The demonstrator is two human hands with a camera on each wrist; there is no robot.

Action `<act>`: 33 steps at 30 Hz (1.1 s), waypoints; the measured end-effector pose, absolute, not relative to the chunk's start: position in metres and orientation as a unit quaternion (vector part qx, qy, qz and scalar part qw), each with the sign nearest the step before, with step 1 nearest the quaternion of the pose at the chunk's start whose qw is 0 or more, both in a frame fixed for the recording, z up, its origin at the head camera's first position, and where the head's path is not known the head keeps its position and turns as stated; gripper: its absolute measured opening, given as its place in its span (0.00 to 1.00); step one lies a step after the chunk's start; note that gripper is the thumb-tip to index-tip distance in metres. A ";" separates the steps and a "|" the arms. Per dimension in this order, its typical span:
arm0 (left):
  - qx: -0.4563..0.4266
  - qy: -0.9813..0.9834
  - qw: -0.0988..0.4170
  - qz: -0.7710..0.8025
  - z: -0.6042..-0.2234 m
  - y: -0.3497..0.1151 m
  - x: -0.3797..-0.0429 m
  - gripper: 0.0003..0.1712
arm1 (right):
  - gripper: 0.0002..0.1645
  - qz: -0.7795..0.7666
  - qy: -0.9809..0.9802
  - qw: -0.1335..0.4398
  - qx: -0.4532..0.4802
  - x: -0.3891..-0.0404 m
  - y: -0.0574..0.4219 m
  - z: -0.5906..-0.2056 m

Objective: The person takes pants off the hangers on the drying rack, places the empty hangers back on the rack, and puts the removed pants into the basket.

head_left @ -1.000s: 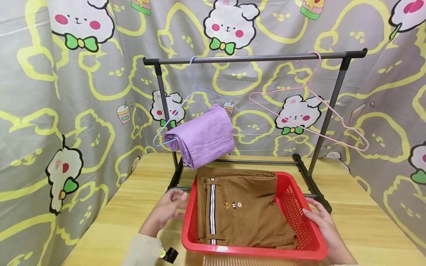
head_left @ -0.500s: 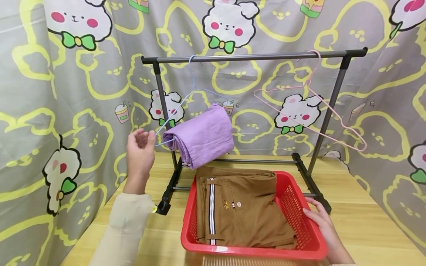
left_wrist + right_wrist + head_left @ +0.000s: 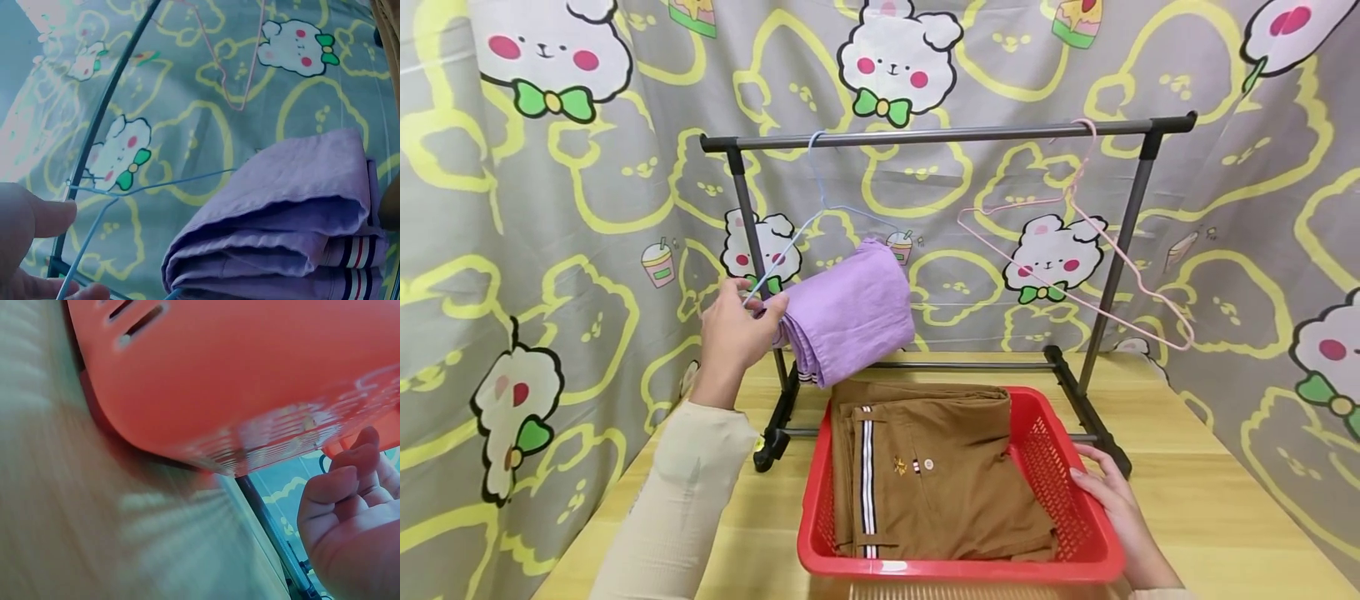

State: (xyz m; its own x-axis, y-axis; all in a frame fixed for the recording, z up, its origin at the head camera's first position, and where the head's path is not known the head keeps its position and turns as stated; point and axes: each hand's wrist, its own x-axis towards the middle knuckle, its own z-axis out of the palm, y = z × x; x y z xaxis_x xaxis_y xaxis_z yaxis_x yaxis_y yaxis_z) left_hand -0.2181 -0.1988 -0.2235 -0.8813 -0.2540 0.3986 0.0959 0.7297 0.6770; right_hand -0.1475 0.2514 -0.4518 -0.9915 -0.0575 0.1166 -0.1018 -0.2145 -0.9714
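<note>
A blue clothes hanger [image 3: 790,242] hangs on the left part of the rack. Folded purple trousers [image 3: 857,312] drape over its bottom bar, also large in the left wrist view. My left hand [image 3: 737,329] is round the hanger's lower left corner, with the fingers curled at the wire and the thumb beside the trousers' folded edge. Brown folded trousers [image 3: 947,483] with a striped waistband lie in a red plastic basket [image 3: 955,571]. My right hand [image 3: 1112,500] grips the basket's right rim, its fingers [image 3: 369,456] curled against the rim's outer side.
The grey metal rack [image 3: 955,133] stands on a wooden table [image 3: 1195,517]. An unloaded pink hanger [image 3: 1082,196] hangs on its right part. The rack's dark feet [image 3: 767,450] reach forward on both sides of the basket. A cartoon-patterned curtain [image 3: 587,333] surrounds the table.
My left hand has risen from beside the basket to the blue hanger, then moved right, round its lower left corner. The right hand stays on the basket rim. The head view has turned slightly right.
</note>
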 end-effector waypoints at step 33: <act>0.056 -0.849 0.375 -0.368 -0.219 -0.193 -0.241 0.21 | 0.16 0.781 -0.618 0.038 0.078 -0.147 0.251 -0.454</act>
State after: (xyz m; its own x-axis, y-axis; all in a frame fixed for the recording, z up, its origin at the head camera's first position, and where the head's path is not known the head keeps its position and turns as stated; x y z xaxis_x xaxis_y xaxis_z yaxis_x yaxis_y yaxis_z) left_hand -0.2413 -0.1933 -0.2186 -0.7127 -0.3699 0.5960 0.1813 0.7237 0.6659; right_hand -0.1471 0.2508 -0.4543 -0.9847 -0.0372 0.1700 -0.1569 -0.2325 -0.9599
